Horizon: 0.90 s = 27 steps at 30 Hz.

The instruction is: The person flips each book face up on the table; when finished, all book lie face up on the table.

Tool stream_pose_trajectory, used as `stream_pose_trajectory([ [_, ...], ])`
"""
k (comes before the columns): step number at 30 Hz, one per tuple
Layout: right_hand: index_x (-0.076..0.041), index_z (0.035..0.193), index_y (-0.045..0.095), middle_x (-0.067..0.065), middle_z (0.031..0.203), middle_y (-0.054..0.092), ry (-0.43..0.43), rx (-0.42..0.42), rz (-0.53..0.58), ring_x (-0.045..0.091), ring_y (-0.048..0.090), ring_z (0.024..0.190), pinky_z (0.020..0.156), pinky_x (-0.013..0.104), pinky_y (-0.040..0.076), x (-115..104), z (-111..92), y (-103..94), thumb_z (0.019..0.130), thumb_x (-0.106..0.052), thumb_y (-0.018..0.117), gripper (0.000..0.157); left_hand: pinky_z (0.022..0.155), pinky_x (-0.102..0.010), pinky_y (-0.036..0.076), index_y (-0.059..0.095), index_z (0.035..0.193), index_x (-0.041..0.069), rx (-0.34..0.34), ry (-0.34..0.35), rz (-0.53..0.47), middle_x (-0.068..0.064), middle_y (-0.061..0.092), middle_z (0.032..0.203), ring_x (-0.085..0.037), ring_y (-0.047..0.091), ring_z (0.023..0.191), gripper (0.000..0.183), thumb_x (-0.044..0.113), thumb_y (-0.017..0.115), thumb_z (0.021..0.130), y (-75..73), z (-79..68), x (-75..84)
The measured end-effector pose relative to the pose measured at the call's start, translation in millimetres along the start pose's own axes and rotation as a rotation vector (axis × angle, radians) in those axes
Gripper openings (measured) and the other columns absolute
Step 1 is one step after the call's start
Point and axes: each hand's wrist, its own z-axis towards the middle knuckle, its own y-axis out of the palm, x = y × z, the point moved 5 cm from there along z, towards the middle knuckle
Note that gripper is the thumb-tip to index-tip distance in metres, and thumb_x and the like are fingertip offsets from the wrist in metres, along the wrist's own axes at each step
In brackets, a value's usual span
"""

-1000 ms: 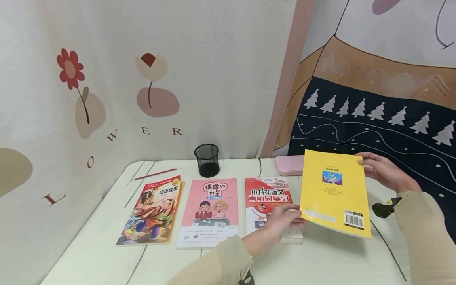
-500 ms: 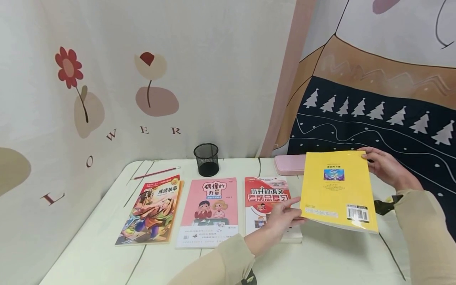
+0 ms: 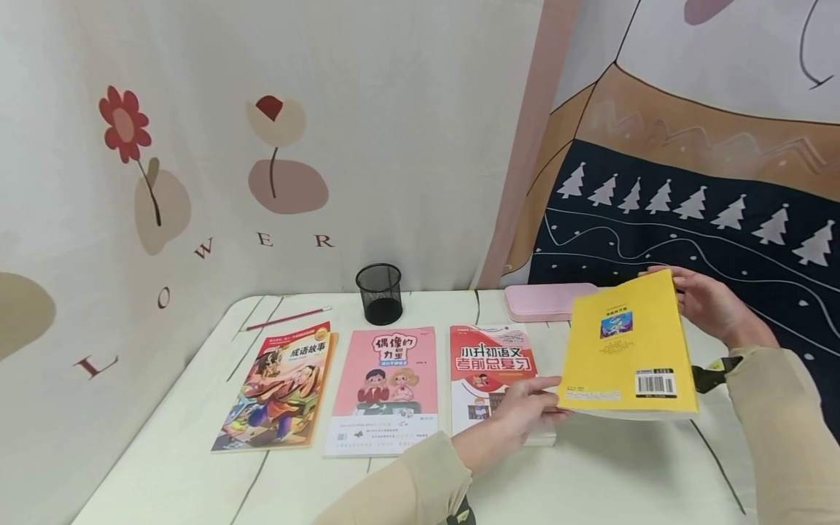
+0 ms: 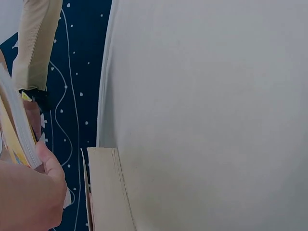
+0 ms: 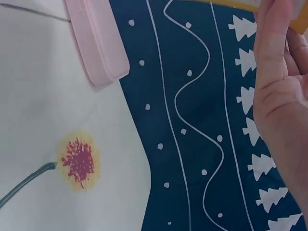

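A yellow paperback book [image 3: 626, 350], back cover with a barcode facing up, is held tilted above the right side of the table. My left hand [image 3: 521, 412] pinches its lower left corner, and the left wrist view shows the thumb against the page edges [image 4: 21, 120]. At the upper right corner my right hand [image 3: 718, 310] grips the book; some of its fingers are hidden behind the cover. Under my left forearm and hand lies a thick red and white book [image 3: 488, 361], partly covered.
Left of it lie a pink book [image 3: 394, 372] and a colourful storybook [image 3: 278, 390]. Behind them are a red pencil [image 3: 289, 319] and a black mesh pen holder [image 3: 380, 295]. A pink pencil case [image 3: 545, 301] lies at the table's back edge, near the curtain.
The yellow book has shifted slightly right and turned, its upper right corner rising and its upper left dropping. More of the pink pencil case shows. Both hands keep their hold.
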Motion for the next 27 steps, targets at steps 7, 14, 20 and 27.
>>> stream_pose_trajectory([
  [7, -0.006, 0.12, 0.045, 0.008, 0.122, 0.049, 0.0, -0.04, 0.07, 0.028, 0.056, 0.096, 0.089, 0.042, 0.036, -3.4, 4.1, 4.8, 0.093, -0.005, 0.023, 0.035, 0.07, -0.033, 0.051, 0.059, 0.109, -0.002, -0.04, -0.063, -0.05, -0.013, 0.062, 0.089, -0.025, 0.061, 0.076, 0.029, -0.008, 0.051, 0.082, 2.0, 1.9, -6.6],
  [14, -0.003, 0.109, 0.054, 0.011, 0.116, 0.051, -0.048, -0.103, 0.17, 0.03, 0.055, 0.093, 0.085, 0.041, 0.04, -6.2, 7.6, 9.6, 0.091, -0.005, 0.02, 0.039, 0.072, -0.032, 0.05, 0.059, 0.109, -0.002, -0.094, -0.092, -0.073, -0.013, 0.062, 0.091, -0.023, 0.061, 0.076, 0.028, -0.006, 0.05, 0.084, 6.3, 0.3, -9.1],
  [20, -0.001, 0.104, 0.056, 0.013, 0.106, 0.055, -0.105, -0.137, 0.244, 0.028, 0.056, 0.088, 0.081, 0.037, 0.045, -10.9, 10.5, 12.0, 0.091, -0.003, 0.017, 0.041, 0.07, -0.029, 0.05, 0.057, 0.112, -0.003, -0.13, -0.076, -0.04, -0.014, 0.062, 0.09, -0.02, 0.06, 0.071, 0.028, -0.004, 0.05, 0.085, 12.7, -1.9, -9.7],
  [27, -0.001, 0.103, 0.054, 0.015, 0.102, 0.056, -0.137, -0.104, 0.244, 0.028, 0.057, 0.084, 0.079, 0.036, 0.047, -13.1, 13.0, 10.4, 0.091, -0.001, 0.019, 0.037, 0.064, -0.03, 0.052, 0.061, 0.104, -0.004, -0.061, 0.032, 0.04, -0.014, 0.064, 0.085, -0.031, 0.063, 0.074, 0.023, -0.003, 0.057, 0.082, 18.2, -5.6, -12.3],
])
